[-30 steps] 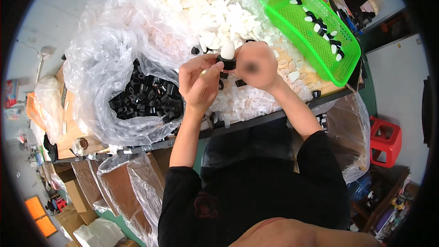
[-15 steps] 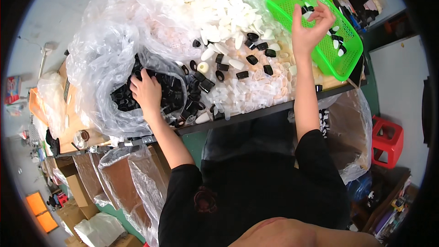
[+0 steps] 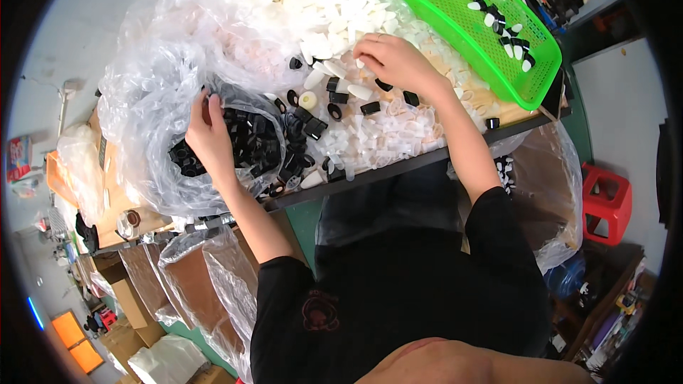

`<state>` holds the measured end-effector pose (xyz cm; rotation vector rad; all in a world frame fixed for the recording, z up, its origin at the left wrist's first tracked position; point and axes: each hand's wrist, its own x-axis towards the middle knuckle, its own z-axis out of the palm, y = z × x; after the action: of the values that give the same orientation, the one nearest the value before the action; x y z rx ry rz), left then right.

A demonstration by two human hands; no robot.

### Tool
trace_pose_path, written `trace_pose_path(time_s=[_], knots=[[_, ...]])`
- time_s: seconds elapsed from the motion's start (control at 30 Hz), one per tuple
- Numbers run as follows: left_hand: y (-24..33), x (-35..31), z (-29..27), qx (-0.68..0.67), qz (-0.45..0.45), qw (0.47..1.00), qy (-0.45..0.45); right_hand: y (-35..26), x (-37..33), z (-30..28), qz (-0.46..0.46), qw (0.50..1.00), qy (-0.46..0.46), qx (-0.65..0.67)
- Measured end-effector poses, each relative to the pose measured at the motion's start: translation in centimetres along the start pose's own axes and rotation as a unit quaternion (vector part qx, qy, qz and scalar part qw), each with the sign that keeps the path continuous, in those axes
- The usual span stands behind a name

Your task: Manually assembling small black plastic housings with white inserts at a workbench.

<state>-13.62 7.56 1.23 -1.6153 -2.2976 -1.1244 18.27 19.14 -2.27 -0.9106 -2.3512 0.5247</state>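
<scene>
My left hand is over the black plastic parts in a clear plastic bag. Its fingers are drawn together toward the thumb, and whatever is between them is too small to make out. Further right, my right hand reaches down to the loose parts on the table, palm down with fingers bent. A small white piece shows at its fingertips. Around it lie white oval plastic pieces and black ring-shaped caps. Small translucent plastic parts form a heap nearer the table edge.
A green perforated basket at the far right holds several black-and-white joined pieces. Cream-white pieces are piled at the back. Plastic-lined boxes stand below the table at left, and a red stool at right.
My right hand has moved left from above the green basket to the white pieces. My left hand has shifted slightly left, its fingers now drawn together. The whole view has shifted a little.
</scene>
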Motion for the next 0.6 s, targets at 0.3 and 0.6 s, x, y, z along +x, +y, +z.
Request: trace_pose_path(time_s=[0.3,0.6], knots=[[7.3,2.1,5.7,-0.606,-0.111,0.738,-0.276,-0.8,0.2,-0.1,0.084,0.976,-0.173,0.098],[7.5,-0.5,8.5,-0.546,-0.098,0.765,-0.328,-1.2,-0.1,0.2,0.016,0.992,-0.119,0.030]])
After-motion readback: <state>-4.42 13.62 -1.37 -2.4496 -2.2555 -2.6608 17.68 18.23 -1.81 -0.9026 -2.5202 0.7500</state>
